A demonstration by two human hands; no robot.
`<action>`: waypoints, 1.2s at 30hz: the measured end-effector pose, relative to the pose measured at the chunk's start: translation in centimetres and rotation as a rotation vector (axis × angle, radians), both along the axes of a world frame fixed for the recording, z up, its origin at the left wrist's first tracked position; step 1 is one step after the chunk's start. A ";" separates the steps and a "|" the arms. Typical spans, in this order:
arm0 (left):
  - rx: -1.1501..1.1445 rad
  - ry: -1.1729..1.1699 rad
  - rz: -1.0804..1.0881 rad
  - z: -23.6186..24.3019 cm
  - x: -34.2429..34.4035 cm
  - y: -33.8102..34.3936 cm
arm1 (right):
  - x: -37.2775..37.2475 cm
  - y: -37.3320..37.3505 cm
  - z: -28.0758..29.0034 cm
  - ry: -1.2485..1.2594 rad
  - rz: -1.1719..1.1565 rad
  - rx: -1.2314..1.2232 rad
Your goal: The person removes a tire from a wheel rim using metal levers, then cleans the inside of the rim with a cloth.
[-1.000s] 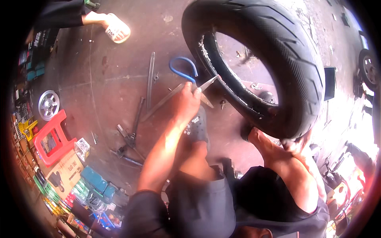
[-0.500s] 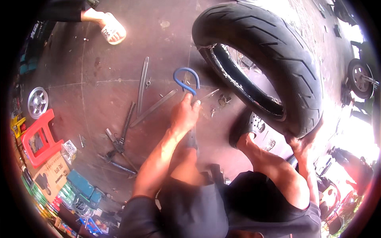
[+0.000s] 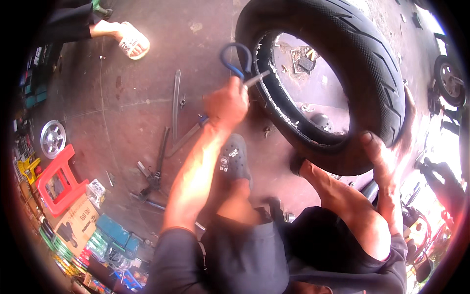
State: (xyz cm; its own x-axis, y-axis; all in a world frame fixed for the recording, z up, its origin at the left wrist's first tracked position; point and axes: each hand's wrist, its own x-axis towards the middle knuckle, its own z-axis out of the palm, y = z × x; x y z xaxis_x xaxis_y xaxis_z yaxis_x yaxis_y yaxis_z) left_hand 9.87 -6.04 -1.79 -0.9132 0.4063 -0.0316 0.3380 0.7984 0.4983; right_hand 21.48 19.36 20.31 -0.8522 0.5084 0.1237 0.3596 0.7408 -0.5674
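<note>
Since the tyre [image 3: 362, 63] is tilted over the floor [image 3: 152, 73], toward the floor's far right corner, the right hand [image 3: 384, 157] grips its near right side, thumb across the sidewall and fingers mostly hidden behind; this seems meant to keep it from rolling or tipping. The right shin [image 3: 333, 193] is just beside the tyre's lower end, perhaps as a further stop, though whether they touch I cannot tell. The tilt presents the inner edge, frayed with pale threads, to the left hand [image 3: 227, 105], which is closed around the shears [image 3: 255, 80]. One blue loop handle sticks out beyond that fist, so the grip looks to be near the pivot rather than through the loops, probably for closer control of the blade. Its tip overlaps the tyre's inner edge; contact cannot be made out. Left of the shears, a bar [image 3: 176, 103] lies on the floor, apparently within reach. Near the floor's left edge, a red stool [image 3: 61, 181] and a silver wheel [image 3: 52, 139] are beside a carton [image 3: 78, 223], likely kept aside for working room.
</note>
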 end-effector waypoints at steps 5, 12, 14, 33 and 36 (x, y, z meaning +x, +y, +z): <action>0.077 -0.352 -0.211 1.0 4.4 1.6 | 1.6 -1.2 -0.4 0.005 0.048 -0.242; 0.027 -0.190 0.003 1.8 3.8 0.8 | 0.7 -1.8 0.0 -0.019 0.034 -0.134; 0.004 -0.431 -0.156 1.6 4.7 0.7 | 0.5 -1.8 0.3 -0.018 0.059 -0.130; -0.006 -0.216 0.052 3.7 -1.7 -1.1 | 3.5 -0.7 -4.0 0.290 0.132 -0.521; -0.034 -0.100 0.053 3.4 -3.2 -3.4 | 6.8 -0.2 -6.5 0.213 0.149 -0.532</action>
